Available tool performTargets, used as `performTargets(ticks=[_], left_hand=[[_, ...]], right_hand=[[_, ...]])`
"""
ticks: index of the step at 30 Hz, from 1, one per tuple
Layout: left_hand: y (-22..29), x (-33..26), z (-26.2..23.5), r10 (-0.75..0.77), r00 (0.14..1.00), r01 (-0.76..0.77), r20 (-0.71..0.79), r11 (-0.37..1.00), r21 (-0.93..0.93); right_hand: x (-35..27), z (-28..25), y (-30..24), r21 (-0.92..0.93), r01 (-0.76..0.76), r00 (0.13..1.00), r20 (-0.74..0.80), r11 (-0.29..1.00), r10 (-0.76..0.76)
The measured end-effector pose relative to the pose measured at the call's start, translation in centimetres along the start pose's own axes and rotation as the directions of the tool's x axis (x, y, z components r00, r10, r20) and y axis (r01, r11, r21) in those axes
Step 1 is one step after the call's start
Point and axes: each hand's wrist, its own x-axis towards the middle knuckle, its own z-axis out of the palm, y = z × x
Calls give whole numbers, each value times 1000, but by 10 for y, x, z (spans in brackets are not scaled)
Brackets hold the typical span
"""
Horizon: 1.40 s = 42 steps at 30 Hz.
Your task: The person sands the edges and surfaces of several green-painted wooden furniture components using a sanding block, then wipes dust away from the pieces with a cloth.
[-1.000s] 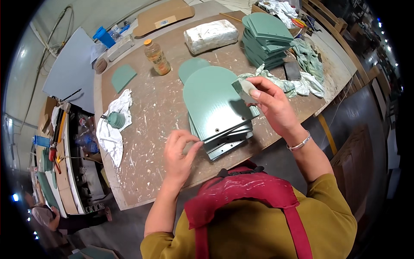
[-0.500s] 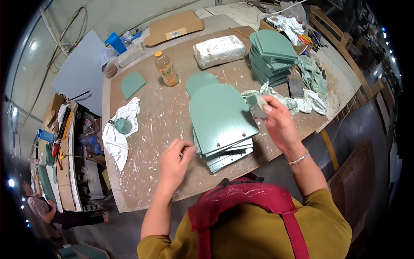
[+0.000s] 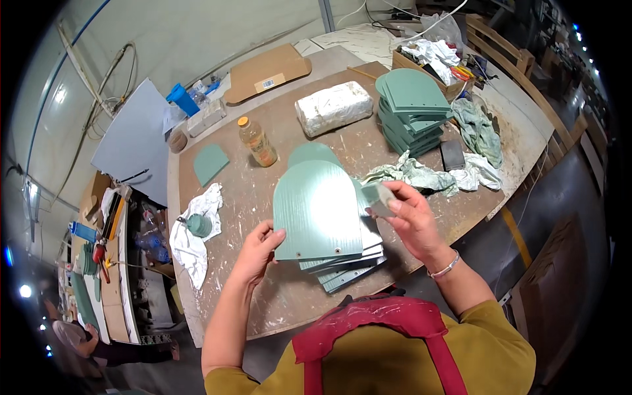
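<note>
We have just lifted the top green panel [image 3: 317,210] off its stack [image 3: 345,266], our left hand [image 3: 258,249] pinching its corner; our right hand [image 3: 411,220] now pinches a small sanding block [image 3: 378,197] beside its edge.

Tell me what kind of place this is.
Likely a small workshop for finishing painted panels: stacks of green arch-topped boards, a paint-spattered brown worktable, crumpled stained rags, cluttered tool shelves alongside.

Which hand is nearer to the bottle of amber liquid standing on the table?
Left. The left hand grips the green panel's lower left corner, below the bottle. The right hand, holding a small grey block, is farther off to the bottle's right, beyond the panel.
</note>
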Motion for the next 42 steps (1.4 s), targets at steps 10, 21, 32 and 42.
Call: performTargets(ticks=[10,21,32,42], left_hand=[[15,-21,0,199,979,-199,34,980,-8],[34,-15,2,187,980,-197,75,967,165],[71,101,8,199,939,-345,282,548,762],[68,118,9,283,880,-474,381,477,740]], right_hand=[[7,-25,-8,-197,84,979,-168,977,-118],[7,-29,-15,-197,111,976,-165,974,-145],[50,-52,-14,-566,-63,997,-71,822,27],[123,-80,-30,-805,104,979,188,584,85]])
